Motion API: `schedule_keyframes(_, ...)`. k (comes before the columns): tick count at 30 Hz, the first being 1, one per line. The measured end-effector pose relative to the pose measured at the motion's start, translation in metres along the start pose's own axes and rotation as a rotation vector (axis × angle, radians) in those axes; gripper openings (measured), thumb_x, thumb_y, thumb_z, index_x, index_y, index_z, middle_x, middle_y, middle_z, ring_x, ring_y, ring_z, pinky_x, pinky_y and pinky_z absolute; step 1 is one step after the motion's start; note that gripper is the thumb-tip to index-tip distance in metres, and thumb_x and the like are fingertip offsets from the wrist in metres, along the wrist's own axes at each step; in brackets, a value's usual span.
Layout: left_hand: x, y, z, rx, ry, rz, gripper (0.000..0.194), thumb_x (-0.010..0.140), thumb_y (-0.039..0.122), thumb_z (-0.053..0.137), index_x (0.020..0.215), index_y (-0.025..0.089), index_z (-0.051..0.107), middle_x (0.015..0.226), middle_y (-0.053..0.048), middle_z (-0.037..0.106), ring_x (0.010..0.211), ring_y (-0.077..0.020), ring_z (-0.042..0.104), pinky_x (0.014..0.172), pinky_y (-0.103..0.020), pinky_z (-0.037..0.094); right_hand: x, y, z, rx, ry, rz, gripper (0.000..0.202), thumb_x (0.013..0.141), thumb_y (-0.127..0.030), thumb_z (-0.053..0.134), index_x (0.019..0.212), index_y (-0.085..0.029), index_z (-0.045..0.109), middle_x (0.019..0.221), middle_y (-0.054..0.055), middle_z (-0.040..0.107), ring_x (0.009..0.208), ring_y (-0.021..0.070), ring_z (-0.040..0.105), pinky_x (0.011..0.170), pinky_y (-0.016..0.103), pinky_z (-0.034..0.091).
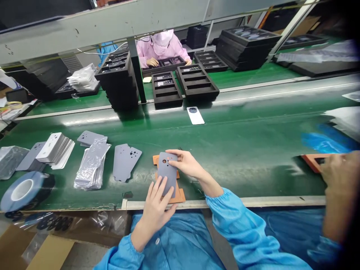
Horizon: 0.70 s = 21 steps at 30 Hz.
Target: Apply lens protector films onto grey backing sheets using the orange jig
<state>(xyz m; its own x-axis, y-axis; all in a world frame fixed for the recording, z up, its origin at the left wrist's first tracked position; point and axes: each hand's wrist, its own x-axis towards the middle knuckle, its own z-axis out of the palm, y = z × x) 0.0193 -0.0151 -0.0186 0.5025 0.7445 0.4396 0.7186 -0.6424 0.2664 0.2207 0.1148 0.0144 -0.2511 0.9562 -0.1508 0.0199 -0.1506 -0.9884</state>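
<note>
A grey phone back cover (168,173) with camera holes near its top lies over an orange fixture (180,196) at the front edge of the bench. My left hand (156,204) rests on the cover's lower part, fingers spread and flat. At the top right corner, my right hand (187,163) has its thumb and fingers closed on the cover beside the camera holes. Loose grey covers (125,162) lie just left of the fixture. Farther left is a plastic-wrapped stack of covers (91,167).
A white stack of sheets (56,150) and a blue tape roll (24,191) sit at the left. Beyond are a white phone panel (195,115) and black trays (197,84). A person in pink (161,48) sits opposite. At right, a co-worker's blurred hand (341,180) touches an orange-framed fixture (312,162).
</note>
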Motion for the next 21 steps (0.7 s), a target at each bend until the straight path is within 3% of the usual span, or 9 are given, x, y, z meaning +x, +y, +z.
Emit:
schedule_keyframes(4, -0.004, 0.002, 0.006, 0.007, -0.129, 0.022, 0.058, 0.095, 0.028, 0.062, 0.149, 0.017, 0.049, 0.163, -0.02, 0.038, 0.155, -0.0369, 0.026, 0.116, -0.064, 0.039, -0.002, -0.003, -0.002, -0.065, -0.032, -0.045, 0.045, 0.081, -0.018, 0.073, 0.126, -0.023, 0.072, 0.121, 0.006, 0.076, 0.109, 0.0264, 0.073, 0.097, 0.04, 0.06)
schedule_keyframes(10, -0.011, 0.003, 0.014, 0.071, -0.163, -0.014, 0.05, 0.099, 0.017, 0.053, 0.148, 0.021, 0.051, 0.163, -0.016, 0.04, 0.154, -0.0351, 0.03, 0.115, -0.065, 0.039, -0.006, -0.001, 0.006, -0.374, -0.019, -0.228, 0.039, 0.085, -0.014, 0.064, 0.123, -0.023, 0.072, 0.126, 0.008, 0.07, 0.113, 0.0253, 0.067, 0.102, 0.043, 0.054)
schedule_keyframes(14, -0.015, 0.003, 0.019, 0.069, -0.168, -0.039, 0.048, 0.1, 0.018, 0.053, 0.147, 0.022, 0.052, 0.162, -0.014, 0.042, 0.153, -0.0345, 0.033, 0.115, -0.065, 0.039, -0.003, 0.01, 0.014, -0.67, 0.058, -0.352, 0.045, 0.083, -0.01, 0.065, 0.126, -0.022, 0.07, 0.149, 0.015, 0.052, 0.139, 0.0318, 0.048, 0.116, 0.053, 0.039)
schedule_keyframes(18, -0.015, 0.003, 0.019, 0.065, -0.181, -0.039, 0.047, 0.101, 0.017, 0.051, 0.147, 0.021, 0.053, 0.162, -0.014, 0.042, 0.153, -0.0339, 0.033, 0.115, -0.065, 0.038, -0.003, 0.017, 0.022, -0.955, 0.078, -0.303, 0.044, 0.09, -0.019, 0.062, 0.135, -0.02, 0.065, 0.163, 0.018, 0.035, 0.153, 0.0398, 0.026, 0.121, 0.067, 0.023)
schedule_keyframes(21, -0.015, 0.003, 0.019, 0.062, -0.179, -0.042, 0.045, 0.101, 0.018, 0.05, 0.146, 0.021, 0.054, 0.162, -0.015, 0.042, 0.153, -0.0339, 0.033, 0.115, -0.064, 0.038, -0.015, 0.02, 0.03, -1.076, 0.049, -0.273, 0.048, 0.096, -0.024, 0.056, 0.144, -0.017, 0.057, 0.168, 0.02, 0.027, 0.156, 0.0396, 0.019, 0.122, 0.067, 0.02)
